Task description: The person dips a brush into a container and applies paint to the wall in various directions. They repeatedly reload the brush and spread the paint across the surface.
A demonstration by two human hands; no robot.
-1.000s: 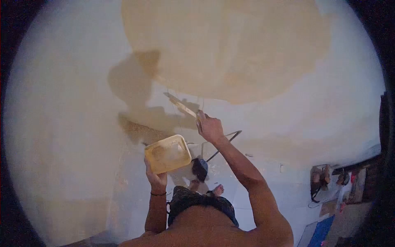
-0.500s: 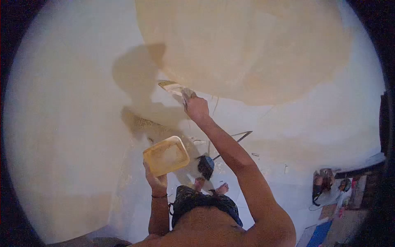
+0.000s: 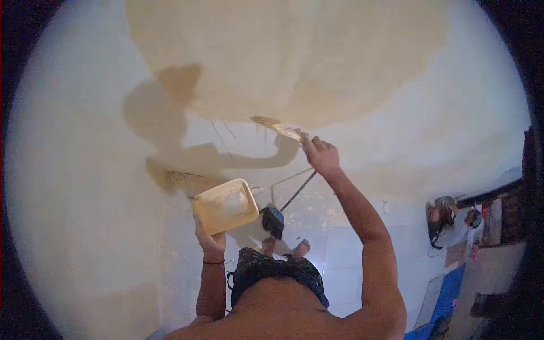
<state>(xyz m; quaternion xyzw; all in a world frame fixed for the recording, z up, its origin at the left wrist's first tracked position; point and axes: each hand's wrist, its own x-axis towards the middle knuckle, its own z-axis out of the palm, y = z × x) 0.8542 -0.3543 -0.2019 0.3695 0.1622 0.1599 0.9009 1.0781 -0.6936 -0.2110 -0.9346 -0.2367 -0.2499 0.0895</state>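
Note:
My right hand (image 3: 322,154) is closed round the handle of a wide paintbrush (image 3: 277,127), its bristles pointing left at the lower edge of a tan painted patch (image 3: 283,62) on the pale wall (image 3: 73,170). Thin drips run down the wall below that edge. Lower and to the left, my left hand (image 3: 211,241) grips a shallow yellowish plastic tub (image 3: 225,207) from beneath, tilted so that its inside faces me. Paint residue coats the tub's inner surface.
A dark blue-black object (image 3: 272,221) and a thin dark rod (image 3: 298,190) are at the wall's foot, just beyond my feet (image 3: 300,248). Pale tiles (image 3: 345,249) cover the floor. Several household items (image 3: 445,218) and a blue strip (image 3: 445,297) lie to the right.
The paintbrush in my right hand has moved rightward along the patch's lower edge. The view has shifted, so the patch and my shadow appear further left. The tub stays in my left hand.

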